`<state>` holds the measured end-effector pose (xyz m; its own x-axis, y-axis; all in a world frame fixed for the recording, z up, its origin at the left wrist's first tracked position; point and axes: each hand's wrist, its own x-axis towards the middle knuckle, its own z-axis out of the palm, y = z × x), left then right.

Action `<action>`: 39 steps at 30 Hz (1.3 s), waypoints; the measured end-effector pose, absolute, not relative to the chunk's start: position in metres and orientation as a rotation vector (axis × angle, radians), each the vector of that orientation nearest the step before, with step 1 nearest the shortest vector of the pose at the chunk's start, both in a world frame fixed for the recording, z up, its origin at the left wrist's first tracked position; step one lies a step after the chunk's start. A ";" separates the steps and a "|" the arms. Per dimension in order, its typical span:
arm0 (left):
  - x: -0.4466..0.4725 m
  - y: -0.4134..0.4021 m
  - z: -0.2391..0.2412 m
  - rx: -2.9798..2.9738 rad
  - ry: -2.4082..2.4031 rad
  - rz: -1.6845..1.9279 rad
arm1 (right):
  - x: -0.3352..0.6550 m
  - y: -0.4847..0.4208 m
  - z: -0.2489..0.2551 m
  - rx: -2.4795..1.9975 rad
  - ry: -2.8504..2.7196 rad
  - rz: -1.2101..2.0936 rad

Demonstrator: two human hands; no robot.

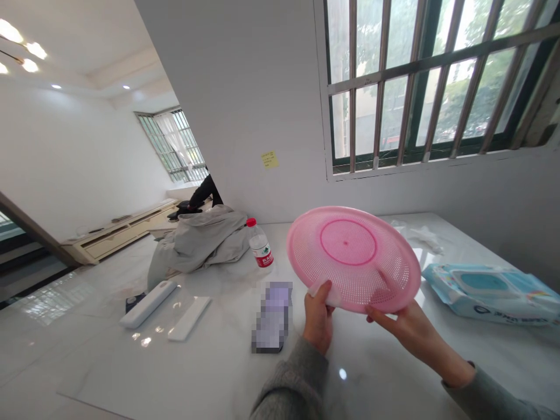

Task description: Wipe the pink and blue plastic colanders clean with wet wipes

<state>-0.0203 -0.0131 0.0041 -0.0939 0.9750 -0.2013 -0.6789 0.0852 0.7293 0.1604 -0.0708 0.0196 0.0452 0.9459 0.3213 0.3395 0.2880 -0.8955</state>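
A round pink plastic sieve basket (349,242) with fine holes is raised above the white marble-look table, tilted so its broad face shows. My left hand (318,318) is closed at the near rim, thumb on top, with a whitish wet wipe (331,293) pressed between it and the plastic. Lower right on the rim, my right hand (405,326) grips the basket, its thumb in front and the other fingers mostly hidden behind. Left of my left hand lies a phone (273,318), blurred out, flat on the table.
A light blue wipes pack (490,294) lies at right, near crumpled clear plastic (417,236). Behind the phone stands a red-capped bottle (260,244), beside a grey cloth (201,239). A white oblong device (149,304) and white strip (189,318) lie left. A person's dark sleeve (205,191) shows beyond.
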 end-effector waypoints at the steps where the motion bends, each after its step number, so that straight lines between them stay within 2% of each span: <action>1: -0.022 -0.012 0.004 0.473 0.832 1.481 | 0.163 -0.071 0.022 -1.235 -1.530 0.690; 11: -0.022 -0.015 0.005 0.617 0.847 1.436 | 0.183 -0.075 0.032 -1.180 -1.205 0.521; 16: -0.019 -0.015 0.005 0.460 0.816 1.458 | 0.170 -0.070 0.028 -1.096 -1.143 0.691; 22: -0.017 -0.016 0.002 0.426 0.754 1.414 | 0.154 -0.072 0.013 -1.256 -1.319 0.855; 39: -0.014 -0.019 -0.001 0.524 0.745 1.313 | 0.155 -0.065 -0.009 -1.338 -1.210 0.759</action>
<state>-0.0136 -0.0192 -0.0009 0.0829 0.9785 -0.1891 -0.6640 0.1957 0.7216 0.1549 -0.0648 -0.0094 0.2665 0.9411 0.2080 0.2226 0.1499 -0.9633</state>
